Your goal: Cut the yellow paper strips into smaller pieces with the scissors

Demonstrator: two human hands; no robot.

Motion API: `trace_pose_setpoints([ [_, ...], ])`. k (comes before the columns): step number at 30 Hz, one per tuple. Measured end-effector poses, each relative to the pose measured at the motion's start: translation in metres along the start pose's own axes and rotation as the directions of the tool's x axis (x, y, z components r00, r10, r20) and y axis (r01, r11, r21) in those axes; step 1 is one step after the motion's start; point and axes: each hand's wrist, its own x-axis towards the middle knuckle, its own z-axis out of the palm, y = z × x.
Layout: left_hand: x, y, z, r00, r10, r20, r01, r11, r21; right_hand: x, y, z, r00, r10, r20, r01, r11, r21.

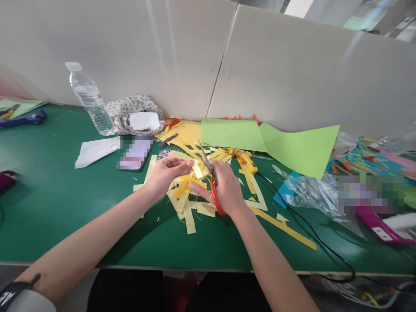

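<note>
Between the thumb and fingers of my left hand (169,173) is a small pale-yellow paper piece (197,169). My right hand (226,185) grips a pair of scissors (214,197) with red handles. The metal blades point up and away, just right of the paper piece; whether they touch it I cannot tell. Beneath both hands lies a heap of yellow paper strips (190,219) and offcuts. A yellow glue gun (244,160) rests just beyond my right hand, its black cord running right.
Green paper sheets (234,133) lean at the back panel. On the left stand a water bottle (92,104), a patterned cloth pouch (136,104), a white tissue (95,151) and a phone (136,154). Plastic bags (320,195) and a magenta tool (378,227) lie right on the green table (58,190).
</note>
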Motion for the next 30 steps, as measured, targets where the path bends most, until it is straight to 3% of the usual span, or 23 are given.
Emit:
trace_pose_setpoints([
  [4,-0.0012,-0.0008,0.0001,1.000,0.014,0.023,-0.015,1.000,0.028,-0.0015,-0.0008,0.0026,0.997,-0.013,0.077,0.017,0.999,-0.050],
  [11,-0.0017,-0.0008,0.0012,0.999,0.047,0.025,-0.049,0.995,0.085,-0.0012,-0.0020,0.0019,0.993,-0.016,0.114,0.025,0.997,-0.076],
  [19,-0.0023,-0.0014,0.0009,0.999,0.012,0.044,-0.014,0.999,0.047,-0.0018,-0.0010,0.0012,0.996,-0.019,0.082,0.027,0.994,-0.102],
  [30,0.0003,0.0008,-0.0036,0.983,-0.060,0.171,0.065,0.998,-0.023,-0.0040,0.0012,0.0016,0.998,-0.039,0.047,0.043,0.995,-0.090],
])
